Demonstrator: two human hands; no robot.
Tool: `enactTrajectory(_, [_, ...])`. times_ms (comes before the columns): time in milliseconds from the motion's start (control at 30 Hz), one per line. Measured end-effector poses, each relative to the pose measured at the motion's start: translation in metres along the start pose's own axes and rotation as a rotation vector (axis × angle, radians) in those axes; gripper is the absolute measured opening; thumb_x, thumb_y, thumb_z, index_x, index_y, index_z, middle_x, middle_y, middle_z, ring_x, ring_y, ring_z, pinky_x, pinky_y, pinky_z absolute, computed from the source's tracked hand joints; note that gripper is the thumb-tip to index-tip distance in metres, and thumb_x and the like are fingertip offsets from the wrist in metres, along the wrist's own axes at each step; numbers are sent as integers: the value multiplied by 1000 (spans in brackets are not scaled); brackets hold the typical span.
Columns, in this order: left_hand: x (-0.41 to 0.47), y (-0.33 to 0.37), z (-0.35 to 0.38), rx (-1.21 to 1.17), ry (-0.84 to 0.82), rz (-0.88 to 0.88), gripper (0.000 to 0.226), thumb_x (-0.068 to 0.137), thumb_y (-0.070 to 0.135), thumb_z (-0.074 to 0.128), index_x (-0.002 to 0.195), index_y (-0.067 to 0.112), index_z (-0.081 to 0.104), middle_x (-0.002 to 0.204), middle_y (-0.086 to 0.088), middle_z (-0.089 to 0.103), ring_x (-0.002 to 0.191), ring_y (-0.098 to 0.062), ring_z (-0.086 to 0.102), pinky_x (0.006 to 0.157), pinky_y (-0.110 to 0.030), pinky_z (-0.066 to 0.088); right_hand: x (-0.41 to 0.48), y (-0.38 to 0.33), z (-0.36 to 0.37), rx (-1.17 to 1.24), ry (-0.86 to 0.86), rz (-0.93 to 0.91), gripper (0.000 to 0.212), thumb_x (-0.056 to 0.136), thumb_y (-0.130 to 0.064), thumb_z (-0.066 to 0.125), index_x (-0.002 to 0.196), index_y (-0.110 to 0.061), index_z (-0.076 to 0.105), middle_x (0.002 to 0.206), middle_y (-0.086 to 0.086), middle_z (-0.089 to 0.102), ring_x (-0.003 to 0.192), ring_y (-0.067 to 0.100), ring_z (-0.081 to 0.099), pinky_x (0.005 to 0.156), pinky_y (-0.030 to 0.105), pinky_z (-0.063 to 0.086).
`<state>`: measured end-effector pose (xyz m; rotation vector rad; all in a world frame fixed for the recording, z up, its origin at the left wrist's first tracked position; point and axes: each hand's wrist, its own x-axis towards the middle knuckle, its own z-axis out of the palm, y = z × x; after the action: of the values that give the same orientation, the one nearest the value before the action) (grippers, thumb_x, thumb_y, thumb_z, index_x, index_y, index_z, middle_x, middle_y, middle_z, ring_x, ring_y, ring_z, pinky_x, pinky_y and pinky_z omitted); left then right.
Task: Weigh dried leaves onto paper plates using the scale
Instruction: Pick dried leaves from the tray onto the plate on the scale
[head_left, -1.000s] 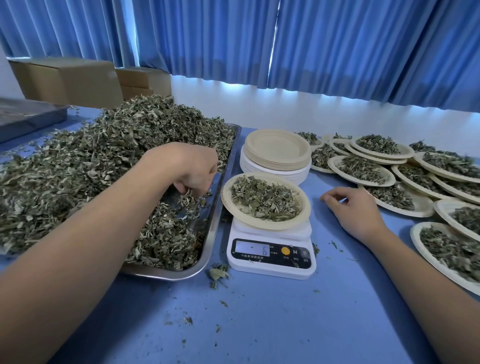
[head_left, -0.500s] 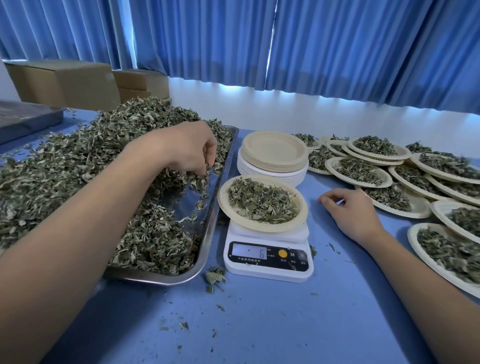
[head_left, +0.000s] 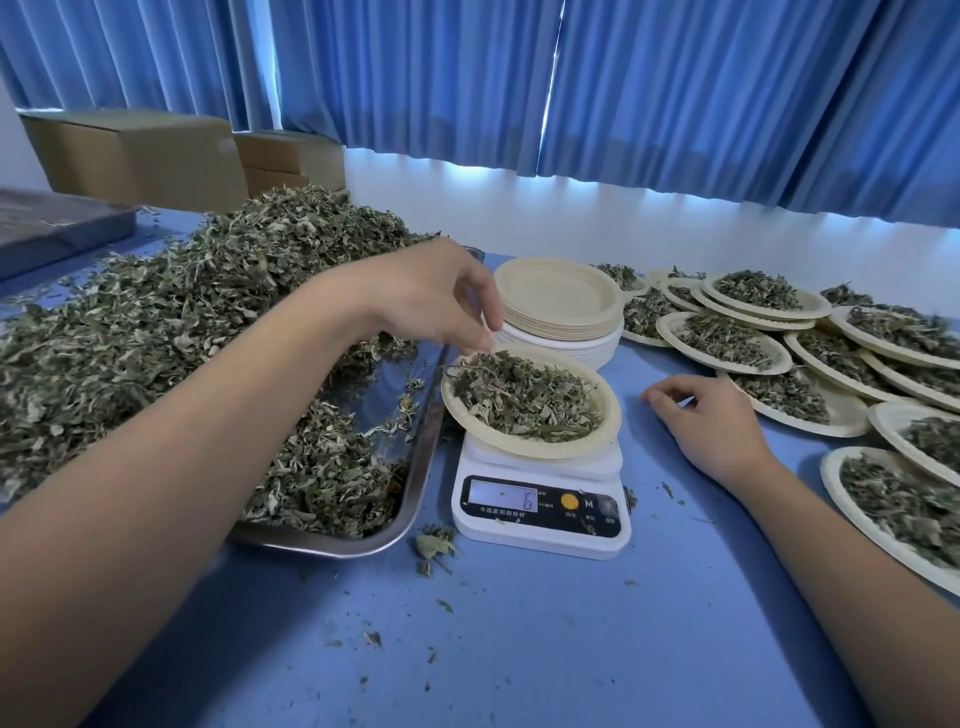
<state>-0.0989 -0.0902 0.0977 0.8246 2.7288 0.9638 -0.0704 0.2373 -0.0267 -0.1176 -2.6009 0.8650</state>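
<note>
Plainly, the white plastic scale (head_left: 540, 499) near the middle of the table (head_left: 519, 649) shows a single "6" on its grey display. Beside the display are a round orange button and a letter "M". The line of small characters under the display is too fine to read.

On the scale's platform sits a round, beige paper plate (head_left: 611, 415) with a pressed, ridged rim. It carries a loose mound of dried leaves (head_left: 524, 397), grey-green, crumpled and stemmy.

The left hand (head_left: 431, 301) hangs over that plate's far left rim, its fingers bunched and pointing down. Whether they pinch any leaf cannot be told. The right hand (head_left: 711, 421) rests on the blue table just right of the scale, fingers loosely curled and holding nothing.

Toward the left edge lies a shiny steel tray (head_left: 415, 483), heaped with a large leaf pile (head_left: 182, 322) that spills over its sides. Behind the scale stands a stack of empty plates (head_left: 558, 306), beige ones on top of white. Overlapping filled plates (head_left: 727, 338) spread toward the right edge. Leaf crumbs dot the near part of the table. Brown cardboard boxes (head_left: 135, 150) stand at the far left corner.
</note>
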Motion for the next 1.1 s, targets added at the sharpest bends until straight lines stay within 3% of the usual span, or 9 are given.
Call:
enactTrajectory(167, [3,-25,-12,346,-156,-216,3,87,15,74,88,17,73,73,5,76,71,-10,74,67,-29,55,1,0,1,3,1,-3,18,100,-24,61,88,-26,76,85,-8,70,70,20,63,59,27,45])
enactTrajectory(267, [1,-40,-5,519,-355,-476,22,75,24,87,86,9,76,80,0,77,73,-21,75,54,-28,58,0,1,0,-1,5,-6,18,100,-24,61,88,-27,75,86,-8,70,70,22,64,60,27,45])
enactTrajectory(333, [0,-46,1,539,-428,-578,37,73,31,89,94,4,75,80,-3,76,68,-22,70,67,-35,62,0,1,0,-2,9,-9,18,99,-24,62,88,-27,75,86,-9,70,69,18,63,61,26,46])
enactTrajectory(467, [-1,-47,7,561,-498,-612,46,69,34,92,93,0,73,86,-10,76,65,-24,70,69,-38,64,0,-1,1,-1,5,-4,18,99,-24,61,88,-28,74,86,-9,70,70,23,64,60,26,46])
enactTrajectory(600, [0,-43,16,510,-552,-576,44,65,31,94,87,0,74,72,-7,72,59,-21,68,63,-32,62,0,-1,0,7,10,0,19,100,-24,61,88,-27,75,84,-10,69,67,12,60,57,26,43])
enactTrajectory(767, [5,-44,21,398,-520,-519,26,73,18,88,89,3,75,67,-3,73,62,-15,69,58,-26,59,-2,-3,-1,9,5,-1,19,100,-24,61,87,-28,75,86,-9,70,69,7,60,58,25,42])
enactTrajectory(900, [9,-46,12,215,-287,-504,7,90,2,66,94,-2,71,74,-14,75,51,-17,66,43,-22,51,-5,-2,0,74,1,-19,22,99,-23,61,83,-25,75,78,-6,72,65,25,62,64,36,50])
enactTrajectory(1000, [13,-48,7,36,-107,-477,21,99,4,50,94,-5,68,72,-20,74,50,-21,58,37,-23,42,-8,-11,0,353,-59,-12,25,101,-25,61,83,-19,76,69,3,71,51,20,56,54,27,48])
enactTrajectory(1100, [17,-46,9,-64,-52,-411,27,101,23,56,93,1,69,70,-15,73,52,-18,58,43,-24,38,-7,-24,-1,621,-181,72,26,91,-40,70,88,-15,77,67,12,67,46,17,50,42,22,36])
